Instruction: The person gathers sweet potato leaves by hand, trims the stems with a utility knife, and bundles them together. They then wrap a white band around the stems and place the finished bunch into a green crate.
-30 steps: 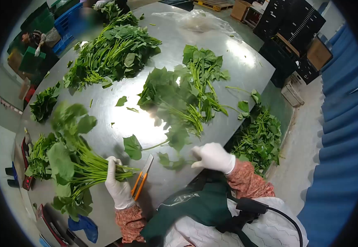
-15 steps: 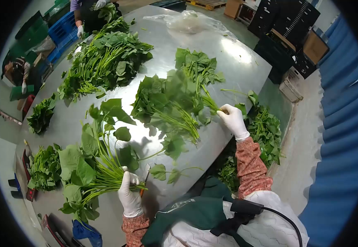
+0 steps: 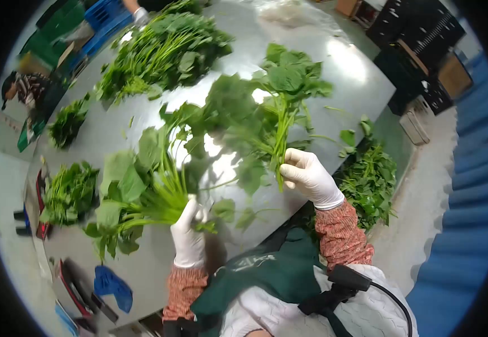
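My left hand (image 3: 189, 233), in a white glove, is closed round the stems of a large bunch of leafy greens (image 3: 160, 196); its leaves fan out to the left and upward. In my right hand (image 3: 311, 177), also gloved, a smaller bundle of green stems (image 3: 283, 126) stands nearly upright, pinched near its lower end. Between the two hands, more loose greens (image 3: 224, 109) lie on the metal table (image 3: 362, 101), partly blurred. A few single leaves (image 3: 223, 209) are on the table just right of my left hand.
A big heap of greens (image 3: 171, 48) covers the table's far left. Smaller bunches (image 3: 70, 191) sit along the left edge, near a blue cloth (image 3: 113, 287). More greens (image 3: 367, 180) fill a spot below the right edge. A co-worker's gloved hand (image 3: 141, 17) is beyond the heap.
My right hand has lifted its stems off the table and drawn them left, tipping them upright. My left hand keeps its bunch, now slightly higher in view. The whole view has shifted.
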`<state>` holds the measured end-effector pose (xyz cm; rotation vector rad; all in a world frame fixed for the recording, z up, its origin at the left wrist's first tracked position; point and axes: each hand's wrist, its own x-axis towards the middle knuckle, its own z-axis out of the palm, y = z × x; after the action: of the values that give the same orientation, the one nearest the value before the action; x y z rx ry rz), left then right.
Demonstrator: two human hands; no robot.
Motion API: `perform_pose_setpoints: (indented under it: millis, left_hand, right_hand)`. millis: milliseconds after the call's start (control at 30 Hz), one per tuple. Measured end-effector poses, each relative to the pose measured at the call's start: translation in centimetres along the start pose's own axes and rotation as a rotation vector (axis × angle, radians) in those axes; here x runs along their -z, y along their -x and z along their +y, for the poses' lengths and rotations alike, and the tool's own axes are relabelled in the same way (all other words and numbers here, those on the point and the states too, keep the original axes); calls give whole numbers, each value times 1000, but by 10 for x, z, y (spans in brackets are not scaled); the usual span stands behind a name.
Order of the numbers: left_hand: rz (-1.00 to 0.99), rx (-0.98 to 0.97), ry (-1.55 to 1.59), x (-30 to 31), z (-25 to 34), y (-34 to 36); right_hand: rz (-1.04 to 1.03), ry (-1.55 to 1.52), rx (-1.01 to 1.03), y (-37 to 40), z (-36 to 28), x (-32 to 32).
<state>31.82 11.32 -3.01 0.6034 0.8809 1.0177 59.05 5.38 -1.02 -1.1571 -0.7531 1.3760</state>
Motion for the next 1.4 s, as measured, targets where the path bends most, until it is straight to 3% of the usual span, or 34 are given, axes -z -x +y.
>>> perform_pose_setpoints:
  millis: [67, 167, 200, 233, 300, 400, 500, 600, 633, 667, 733, 767, 800, 833, 867, 967, 1067, 1167, 1300, 1400]
  left_hand:
    - [51, 45, -60, -11, 7, 5]
    - [-97, 78, 3, -5, -3, 11]
    - [-206, 81, 30, -5, -1, 13]
    - [-158, 146, 84, -13, 4, 20]
    - [-250, 169, 99, -1, 4, 16]
    - [-226, 179, 73, 9, 3, 14]
    - [-194, 164, 84, 10, -2, 14]
    - [-99, 137, 105, 10, -1, 17]
    - [-85, 121, 123, 15, 5, 15]
    - [-73, 102, 142, 18, 9, 12]
    - [-52, 91, 157, 19, 9, 8]
    - [-7, 79, 88, 11, 12, 11]
    - [31, 69, 17, 6, 12, 14]
    - [-69, 28, 7, 15, 1, 9]
    - [35, 60, 3, 2, 3, 16]
    - [-73, 108, 96, 10, 1, 15]
    - [-124, 134, 103, 15, -1, 17]
    - [-79, 104, 118, 4, -3, 19]
    - [14, 84, 96, -10, 0, 17]
    - [-30, 80, 78, -5, -3, 16]
  right_hand:
    - [-170, -79, -89, 0, 3, -29]
    - [-369, -104, -228, -2, 24, -68]
    - [-386, -138, -262, -3, 28, -80]
    - [-395, -169, -293, -3, 27, -91]
    - [-448, -154, -343, -7, 33, -95]
    - [-381, -17, -426, -4, 40, -97]
    - [-78, -36, -334, 0, 42, -108]
    - [180, -375, -113, -10, 75, -86]
    - [244, -349, -65, -16, 79, -73]
    - [221, -262, 0, -16, 77, -64]
    - [58, 95, -196, -3, 39, -81]
    - [-12, 480, -11, 5, 29, -97]
    - [-100, 590, 73, 6, 30, -105]
    - [-89, 693, 207, 4, 37, -114]
    - [-80, 797, 343, 2, 43, -120]
    - [-163, 756, 212, -2, 32, -126]
    - [-236, 738, 223, -2, 29, -122]
    - [-194, 455, 181, -2, 36, -125]
    - [6, 169, -100, 1, 44, -126]
    - [77, 225, -64, 1, 54, -129]
